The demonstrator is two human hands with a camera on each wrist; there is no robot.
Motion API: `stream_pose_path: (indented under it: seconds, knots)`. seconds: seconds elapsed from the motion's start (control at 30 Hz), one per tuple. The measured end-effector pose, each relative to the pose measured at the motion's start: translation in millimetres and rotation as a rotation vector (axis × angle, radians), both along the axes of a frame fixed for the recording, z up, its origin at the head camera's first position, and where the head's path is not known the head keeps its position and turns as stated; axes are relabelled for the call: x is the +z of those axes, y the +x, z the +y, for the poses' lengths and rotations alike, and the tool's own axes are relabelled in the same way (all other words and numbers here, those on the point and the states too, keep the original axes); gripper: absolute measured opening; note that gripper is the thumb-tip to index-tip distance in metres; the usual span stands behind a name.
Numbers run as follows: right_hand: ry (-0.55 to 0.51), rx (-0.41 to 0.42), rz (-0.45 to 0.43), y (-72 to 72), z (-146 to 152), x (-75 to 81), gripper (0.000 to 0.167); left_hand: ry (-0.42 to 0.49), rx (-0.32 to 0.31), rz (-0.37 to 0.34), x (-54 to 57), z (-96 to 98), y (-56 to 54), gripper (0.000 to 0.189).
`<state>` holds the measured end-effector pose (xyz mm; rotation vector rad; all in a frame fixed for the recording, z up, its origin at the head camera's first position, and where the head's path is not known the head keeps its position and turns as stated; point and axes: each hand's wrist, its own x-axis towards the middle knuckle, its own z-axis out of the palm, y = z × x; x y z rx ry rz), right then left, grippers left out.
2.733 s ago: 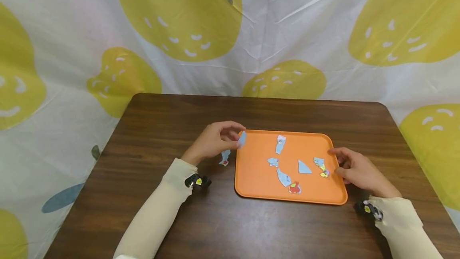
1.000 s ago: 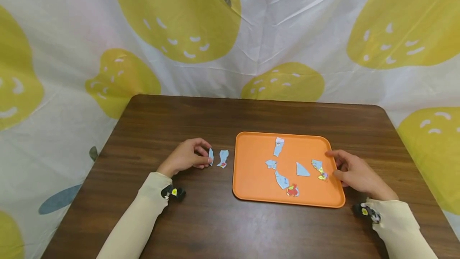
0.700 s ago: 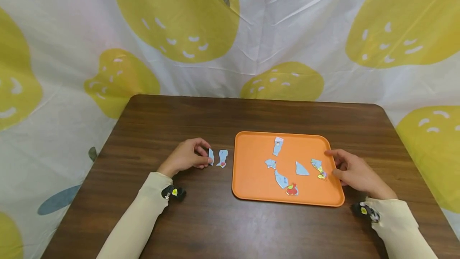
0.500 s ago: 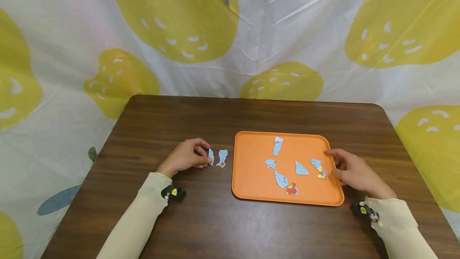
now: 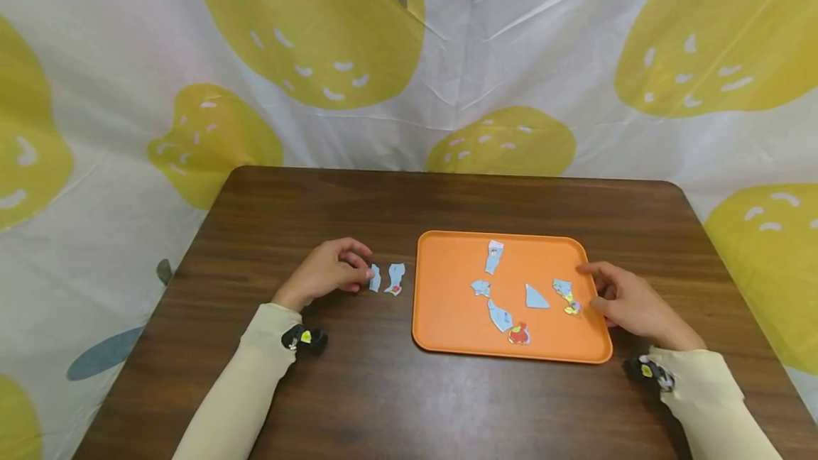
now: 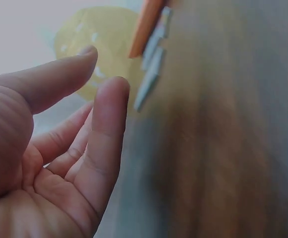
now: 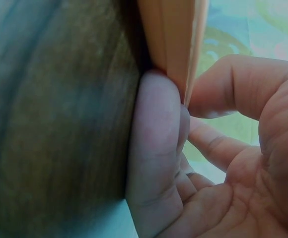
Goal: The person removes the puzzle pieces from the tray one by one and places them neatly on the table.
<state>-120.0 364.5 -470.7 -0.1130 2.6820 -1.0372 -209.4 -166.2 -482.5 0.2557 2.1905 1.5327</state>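
My left hand [image 5: 324, 272] is over the table left of the orange tray [image 5: 447, 318], its thumb and fingers apart. Just beyond its fingertips, a narrow light blue flat piece [image 5: 375, 278] with an irregular outline lies on the wood. Beside that is a second blue piece [image 5: 395, 279] with a red print at its near end. In the left wrist view nothing sits between the thumb and fingers; the blue piece [image 6: 150, 82] is past them. My right hand [image 5: 633, 304] pinches the tray's right rim. The right wrist view shows a finger beneath the tray edge [image 7: 171, 37] and the thumb above.
Several flat pieces lie on the tray: a long one [image 5: 494, 257], a small one [image 5: 481, 288], a curved one [image 5: 500, 316], a red one [image 5: 519, 333], a triangular one [image 5: 535, 297] and a patterned one [image 5: 564, 291]. The brown table [image 5: 319, 389] backs onto a lemon-print curtain [image 5: 358, 140].
My left hand carried the narrow blue piece from the tray's left edge to the table, beside the other blue piece, and has let go of it. The right hand keeps holding the tray rim.
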Motion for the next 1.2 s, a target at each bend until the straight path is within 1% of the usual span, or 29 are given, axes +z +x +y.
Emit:
stream_pose_path:
  seconds: [0.13, 0.27, 0.43, 0.57, 0.7, 0.83, 1.0, 1.2]
  knots:
    - [0.001, -0.005, -0.01, 1.1, 0, -0.2, 0.06, 0.033, -0.012, 0.014, 6.9, 5.2, -2.1, 0.05]
    - [0.0, -0.004, -0.004, 1.8, 0, -0.3, 0.059, 0.055, -0.038, 0.044, 15.7, 13.0, -2.4, 0.054]
    - [0.007, -0.003, 0.007, 1.9, 0, 0.1, 0.058, 0.091, -0.074, 0.06, 21.0, 24.3, -1.3, 0.052]
    - [0.009, -0.006, 0.007, 2.1, -1, 0.6, 0.059, 0.108, -0.106, 0.093, 22.2, 38.9, -0.3, 0.049]
    - [0.006, -0.002, 0.005, 2.4, 0, 0.1, 0.058, 0.103, -0.156, 0.135, 20.9, 58.7, 0.5, 0.045]
    - [0.003, 0.004, 0.007, 2.0, -1, -0.3, 0.057, 0.115, -0.201, 0.155, 19.7, 77.5, 1.5, 0.045]
    - [-0.005, 0.012, 0.006, 1.6, -2, -0.1, 0.058, 0.104, -0.221, 0.165, 19.3, 97.7, 0.9, 0.046]
    - [0.009, 0.007, 0.01, 2.2, -2, 0.3, 0.058, 0.088, -0.239, 0.164, 22.3, 118.8, -1.4, 0.047]
